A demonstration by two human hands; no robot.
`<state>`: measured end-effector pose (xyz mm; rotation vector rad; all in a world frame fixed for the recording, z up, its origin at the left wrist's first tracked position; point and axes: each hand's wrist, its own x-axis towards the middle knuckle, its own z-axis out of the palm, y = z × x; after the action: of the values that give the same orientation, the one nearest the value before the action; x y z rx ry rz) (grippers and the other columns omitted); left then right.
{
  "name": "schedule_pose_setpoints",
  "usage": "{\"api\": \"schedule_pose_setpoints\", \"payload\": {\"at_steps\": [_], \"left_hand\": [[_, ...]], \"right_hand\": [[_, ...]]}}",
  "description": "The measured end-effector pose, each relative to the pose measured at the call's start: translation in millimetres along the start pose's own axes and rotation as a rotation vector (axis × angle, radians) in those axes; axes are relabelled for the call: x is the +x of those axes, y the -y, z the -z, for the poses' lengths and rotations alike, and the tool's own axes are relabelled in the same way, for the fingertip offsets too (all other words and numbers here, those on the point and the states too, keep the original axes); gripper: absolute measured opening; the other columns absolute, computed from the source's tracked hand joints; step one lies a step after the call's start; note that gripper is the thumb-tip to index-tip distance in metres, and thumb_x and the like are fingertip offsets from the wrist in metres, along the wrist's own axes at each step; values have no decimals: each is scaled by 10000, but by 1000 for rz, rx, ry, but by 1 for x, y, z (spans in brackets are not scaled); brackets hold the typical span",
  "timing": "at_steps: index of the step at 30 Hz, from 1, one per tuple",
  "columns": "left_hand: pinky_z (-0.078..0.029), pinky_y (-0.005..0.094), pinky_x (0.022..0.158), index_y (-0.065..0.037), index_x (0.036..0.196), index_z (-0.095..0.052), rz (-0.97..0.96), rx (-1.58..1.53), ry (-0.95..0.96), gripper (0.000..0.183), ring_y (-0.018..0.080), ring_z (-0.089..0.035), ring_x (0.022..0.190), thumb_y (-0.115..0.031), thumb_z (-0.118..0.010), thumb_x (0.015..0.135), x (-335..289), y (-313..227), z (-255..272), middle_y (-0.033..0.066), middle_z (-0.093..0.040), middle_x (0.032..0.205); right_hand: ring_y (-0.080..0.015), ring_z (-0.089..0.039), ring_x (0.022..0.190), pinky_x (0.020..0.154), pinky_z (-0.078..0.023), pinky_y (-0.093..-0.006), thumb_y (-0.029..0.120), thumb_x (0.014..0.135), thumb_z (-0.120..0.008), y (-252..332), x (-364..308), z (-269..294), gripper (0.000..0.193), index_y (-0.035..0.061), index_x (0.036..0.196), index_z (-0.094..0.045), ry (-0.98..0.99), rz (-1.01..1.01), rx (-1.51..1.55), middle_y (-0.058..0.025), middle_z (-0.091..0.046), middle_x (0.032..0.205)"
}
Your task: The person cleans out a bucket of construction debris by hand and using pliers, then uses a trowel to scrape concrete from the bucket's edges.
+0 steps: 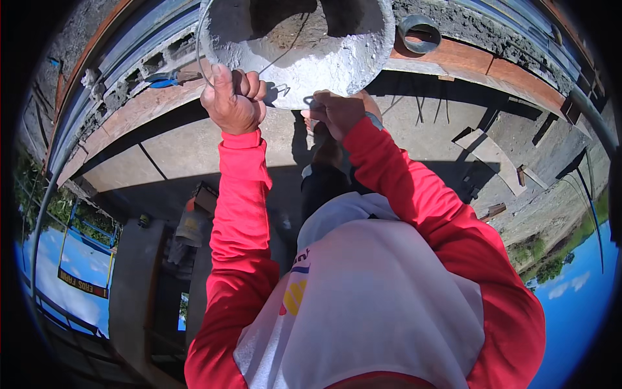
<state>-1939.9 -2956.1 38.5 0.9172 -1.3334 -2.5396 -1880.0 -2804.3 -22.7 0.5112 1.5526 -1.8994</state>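
At the top stands a bucket [304, 71], grey-white and caked with pale dried mortar, its inside partly shaded. A thin wire handle [197, 45] curves along its left side down to my left hand [236, 100]. That hand is closed round the wire by the near left rim, thumb up. My right hand [340, 113] is closed at the near rim, pinching a small bent wire end [309, 100]. Whether both wires are one piece I cannot tell. Shadows of the wire fall on the bucket wall.
The bucket stands by a hollow-block wall edge [152, 61] with wooden boards [470, 58] along it. A short pipe ring [420, 34] lies to the right, a blue-handled tool [162, 80] to the left. Lower down are a plywood scrap [492, 155] and a dirty pail [193, 223].
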Motion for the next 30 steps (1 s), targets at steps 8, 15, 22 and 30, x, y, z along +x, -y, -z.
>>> {"api": "schedule_pose_setpoints", "payload": {"at_steps": [8,15,22,30], "left_hand": [[-209,249,347,-80,542,-338,196,292,-120,339,88,-246,344,-244,-510,784,0,-9,-9,-6,-251,432],[-275,274,404,-90,562,-318,46,391,158,323,115,-279,414,-214,-457,826,-25,12,3,10,-267,452],[-291,306,428,-90,550,-288,-74,255,225,371,141,-272,413,-286,-396,845,-27,32,19,21,-246,453],[-251,280,381,-119,536,-284,86,291,12,390,123,-224,351,-324,-452,822,-44,7,7,-4,-207,406]], "right_hand": [[-126,-593,642,592,-486,-195,75,653,-603,26,3,4,140,15,756,-530,164,184,-667,-86,-595,768],[-162,-588,555,487,-457,-246,-7,657,-552,31,6,10,90,-12,747,-549,136,145,-772,-113,-580,632],[-239,-554,499,504,-433,-290,165,760,-467,21,17,-12,234,-63,740,-515,-411,-206,-323,-157,-569,622],[-295,-579,645,641,-443,-300,173,657,-550,13,27,-19,239,-53,735,-539,-646,-295,-294,-177,-590,692]]}}
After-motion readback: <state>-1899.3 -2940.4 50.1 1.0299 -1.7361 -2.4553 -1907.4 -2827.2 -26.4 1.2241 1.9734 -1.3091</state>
